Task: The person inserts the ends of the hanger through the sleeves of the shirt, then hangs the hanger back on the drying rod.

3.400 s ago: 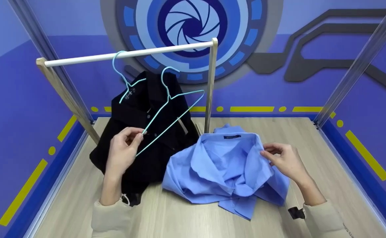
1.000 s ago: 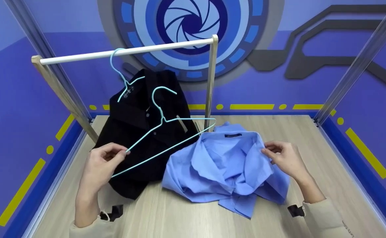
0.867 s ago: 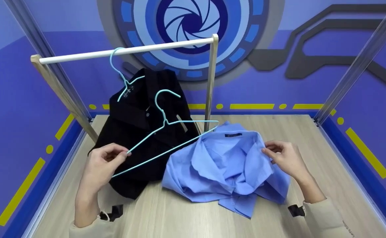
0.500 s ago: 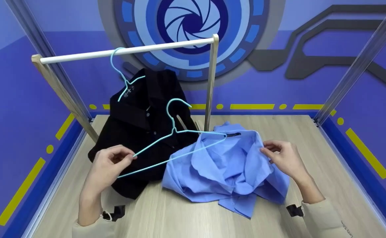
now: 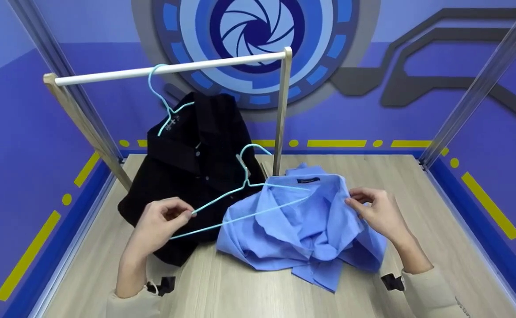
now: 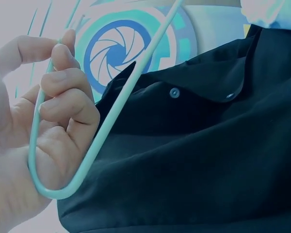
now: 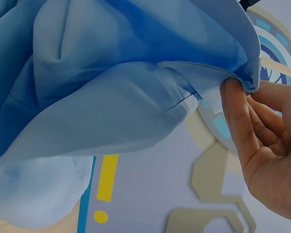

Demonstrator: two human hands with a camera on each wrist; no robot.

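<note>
My left hand (image 5: pixel 158 227) pinches the left arm of a light-blue wire hanger (image 5: pixel 222 194) between thumb and fingers. The hanger's right end reaches into the neck opening of a blue collared shirt (image 5: pixel 249 247), near its dark label. In the left wrist view the rounded end of the hanger (image 6: pixel 119 104) curves past my palm. My right hand (image 5: pixel 377 212) pinches the right side of the shirt's collar, and in the right wrist view the fingers grip the collar edge of the shirt (image 7: pixel 126 107). The shirt lies bunched on the table, its neck spread open.
Behind stands a clothes rack with a white rail (image 5: pixel 222 64) and wooden posts. A black shirt (image 5: pixel 169 176) hangs there on another light-blue hanger (image 5: pixel 154 86), its lower part on the wooden table (image 5: pixel 240 296). Blue patterned walls (image 5: pixel 417 119) enclose the table.
My left hand lowered the hanger from in front of the black shirt, then moved right, bringing its far end into the blue shirt's neck. The right hand stayed at the collar.
</note>
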